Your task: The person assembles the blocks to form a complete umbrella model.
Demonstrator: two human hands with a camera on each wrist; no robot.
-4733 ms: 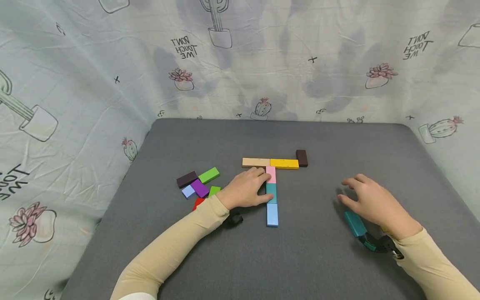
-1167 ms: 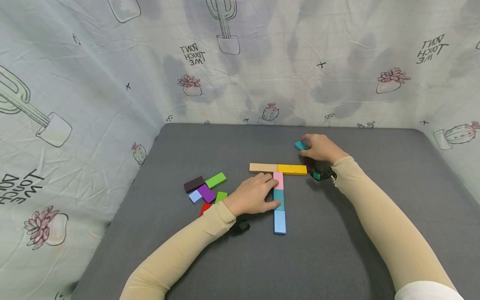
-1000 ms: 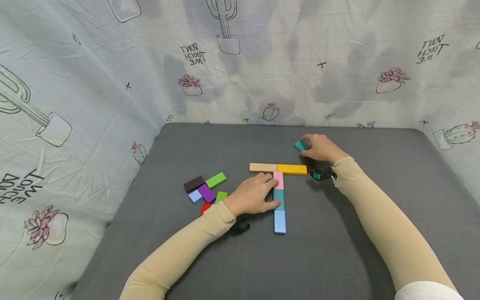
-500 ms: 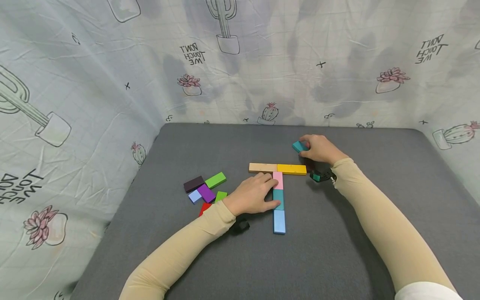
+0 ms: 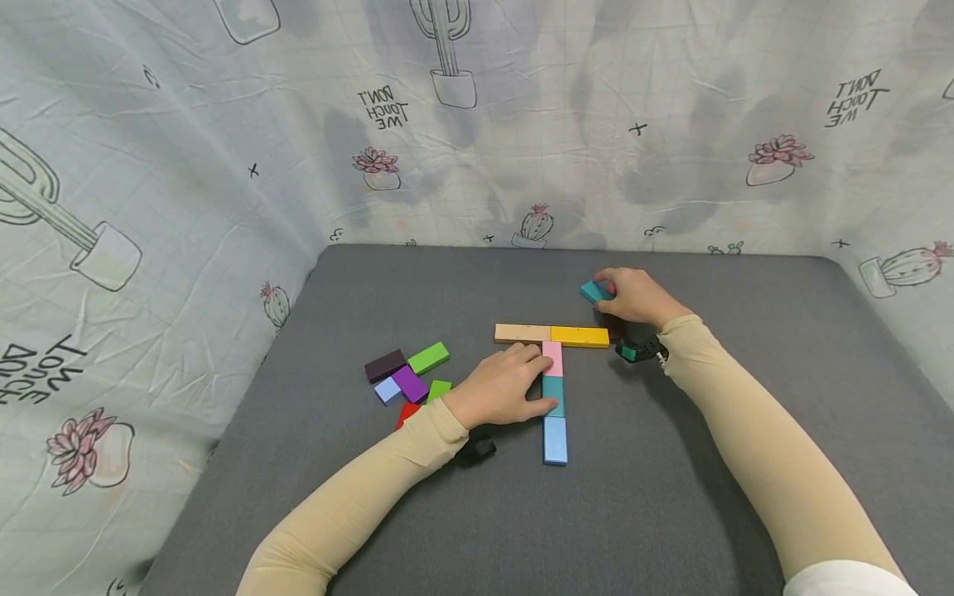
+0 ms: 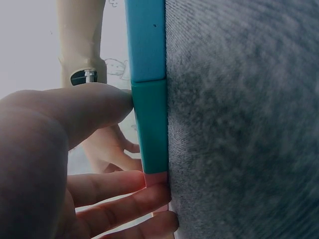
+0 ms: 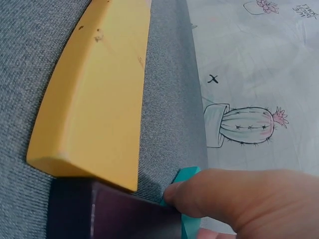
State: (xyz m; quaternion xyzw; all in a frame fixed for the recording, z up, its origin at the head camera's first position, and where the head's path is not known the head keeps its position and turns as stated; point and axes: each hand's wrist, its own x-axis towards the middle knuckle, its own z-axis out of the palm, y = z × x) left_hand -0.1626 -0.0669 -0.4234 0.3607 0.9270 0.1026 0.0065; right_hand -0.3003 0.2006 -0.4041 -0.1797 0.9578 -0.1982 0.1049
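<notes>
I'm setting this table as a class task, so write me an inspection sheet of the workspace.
Surface: grey tabletop.
Job's things: tan block and yellow block in a row; pink block, teal block and light blue block run from their join toward the person; dark block at the yellow one's end.
Clutter: purple block among loose blocks at left; red block partly hidden.
Hands: left hand touches the pink and teal blocks; right hand pinches a second teal block.
Cables: nothing seen.
Surroundings: cactus-print cloth behind and at both sides.
</notes>
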